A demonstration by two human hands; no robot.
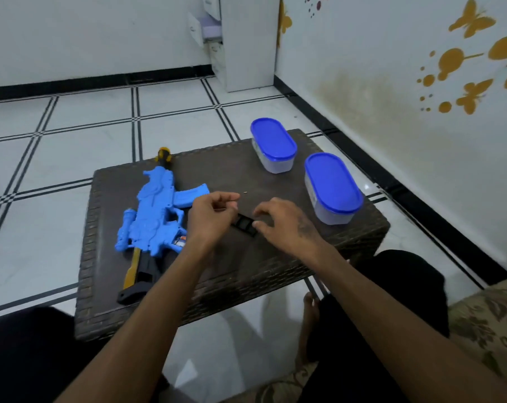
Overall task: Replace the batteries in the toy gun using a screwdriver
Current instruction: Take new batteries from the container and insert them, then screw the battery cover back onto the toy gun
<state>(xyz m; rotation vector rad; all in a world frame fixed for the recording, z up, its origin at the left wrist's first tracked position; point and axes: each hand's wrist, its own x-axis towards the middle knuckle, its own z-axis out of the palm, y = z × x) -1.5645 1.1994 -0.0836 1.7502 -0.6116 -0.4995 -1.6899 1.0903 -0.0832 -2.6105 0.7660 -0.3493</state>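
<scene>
Fingers of the left hand (210,215) are curled in, and the thumb and first finger seem to pinch something thin and dark, but it is too small and blurry to name. Fingers of the right hand (284,222) are bent and spread loosely, and their tips come down at the right end of a small black cover (245,225). I cannot tell if they truly touch it. This cover lies flat on the table between the two hands.

Just far of the left hand sits a tiny light speck (244,193) on the table top, maybe a screw.

Left of the hands lies the blue toy gun (156,210), flat on its side. Its yellow and black tip points far away, and its black end hangs over the near edge of the table. A little open slot with red and white bits shows on the gun, right beside the left wrist.

All of this rests on a dark woven table (275,274). Bare table top shows between the gun and the boxes, and near the hands too.

On the far right side stand two see-through boxes with blue lids, the far box (273,146) and the near box (332,189). Both lids are on. I cannot see what is inside them. The near box stands close to the right edge.
</scene>
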